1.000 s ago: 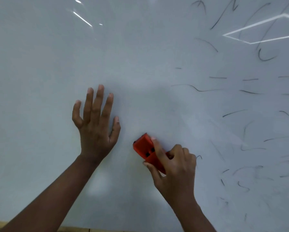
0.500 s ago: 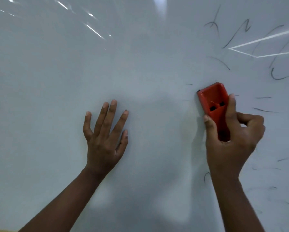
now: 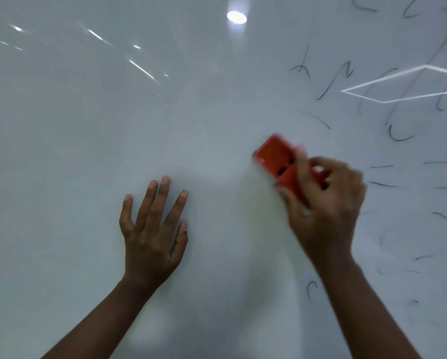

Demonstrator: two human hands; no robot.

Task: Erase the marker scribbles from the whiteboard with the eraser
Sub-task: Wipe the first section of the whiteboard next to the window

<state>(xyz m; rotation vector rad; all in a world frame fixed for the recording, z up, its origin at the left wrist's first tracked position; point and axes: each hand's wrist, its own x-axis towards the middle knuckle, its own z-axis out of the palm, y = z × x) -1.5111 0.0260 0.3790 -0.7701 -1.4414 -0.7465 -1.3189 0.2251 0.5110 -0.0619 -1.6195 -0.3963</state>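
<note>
Reaching up from the lower edge, two bare forearms meet the whiteboard (image 3: 87,151). The left hand (image 3: 152,237) lies flat on a bare patch of the board, fingers straight and spread. The right hand (image 3: 323,208), blurred, has thumb and fingers curled round the orange eraser (image 3: 277,158), which tilts with its free end up and to the left, against the board just left of the scribbles (image 3: 334,81). Dark strokes are scattered across the board's right side, above, beside and below that hand. Higher up, light reflections (image 3: 236,17) glint on the glossy surface.
</note>
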